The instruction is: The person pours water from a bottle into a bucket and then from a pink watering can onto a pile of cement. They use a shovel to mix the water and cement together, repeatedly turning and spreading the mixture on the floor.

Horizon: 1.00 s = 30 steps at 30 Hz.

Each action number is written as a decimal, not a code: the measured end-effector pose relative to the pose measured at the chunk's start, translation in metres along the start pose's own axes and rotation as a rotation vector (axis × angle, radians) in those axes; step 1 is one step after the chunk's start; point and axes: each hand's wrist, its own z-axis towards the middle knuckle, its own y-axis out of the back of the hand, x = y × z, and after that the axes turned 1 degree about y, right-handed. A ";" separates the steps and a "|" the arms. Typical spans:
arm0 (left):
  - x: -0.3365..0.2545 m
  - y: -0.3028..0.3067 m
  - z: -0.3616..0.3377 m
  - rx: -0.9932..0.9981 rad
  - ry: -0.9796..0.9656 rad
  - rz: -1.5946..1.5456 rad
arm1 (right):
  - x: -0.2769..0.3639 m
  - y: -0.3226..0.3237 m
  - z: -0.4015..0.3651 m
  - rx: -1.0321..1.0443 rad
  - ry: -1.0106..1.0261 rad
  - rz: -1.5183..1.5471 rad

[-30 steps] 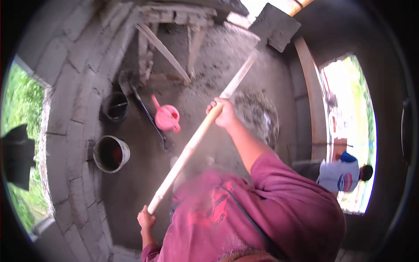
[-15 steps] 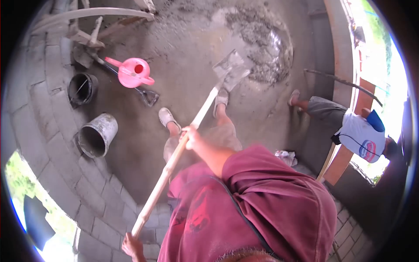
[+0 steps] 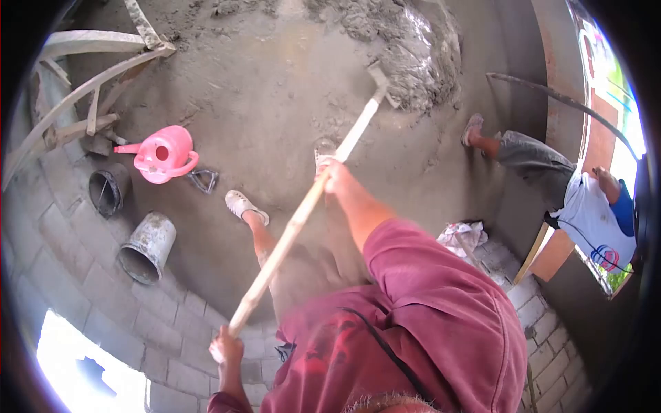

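Both my hands grip the long pale wooden handle of a shovel point(image 3: 279, 251). My left hand point(image 3: 226, 346) is closed around its rear end, low on the left. Farther up the shaft, my right hand point(image 3: 333, 176) wraps it in front of my body. The shovel's blade point(image 3: 381, 84) is seen nearly edge-on, right at the border of a wet grey mortar heap point(image 3: 420, 65). Under the shaft, my feet in light clogs stand apart on the smeared grey floor point(image 3: 275, 110).
A pink watering can point(image 3: 173, 146) stands to the left, beside a D-shaped tool grip point(image 3: 204, 180). Two buckets, one dark point(image 3: 109, 191) and one whitish point(image 3: 149, 244), sit by the block wall. Wooden framing point(image 3: 96, 45) is at upper left. On the right, another person point(image 3: 537, 162) stands near an opening.
The shovel has gone forward to the heap's edge, and its blade has turned from face-up to nearly edge-on. My right hand has moved forward and right with the shaft. The view has shifted.
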 end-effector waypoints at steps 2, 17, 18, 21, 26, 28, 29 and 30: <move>-0.017 -0.025 0.009 -0.051 -0.010 -0.082 | 0.027 -0.007 -0.040 -0.022 0.087 -0.031; 0.122 -0.236 -0.070 -0.021 -0.011 -0.353 | -0.146 0.041 -0.143 0.152 0.327 -0.201; 0.131 -0.243 -0.071 0.075 0.029 -0.368 | -0.151 0.027 -0.162 0.133 0.325 -0.306; 0.162 -0.269 -0.066 0.088 0.001 -0.444 | -0.172 -0.008 -0.186 0.017 0.362 -0.392; 0.213 -0.304 -0.049 -0.056 -0.024 -0.592 | -0.221 -0.105 -0.289 0.083 0.492 -0.512; 0.227 -0.309 -0.051 -0.104 0.000 -0.665 | -0.258 -0.140 -0.360 0.086 0.559 -0.533; 0.234 -0.305 -0.050 -0.139 0.016 -0.700 | -0.258 -0.157 -0.366 0.167 0.517 -0.504; 0.239 -0.303 -0.053 -0.160 0.003 -0.736 | -0.269 -0.181 -0.403 0.188 0.564 -0.520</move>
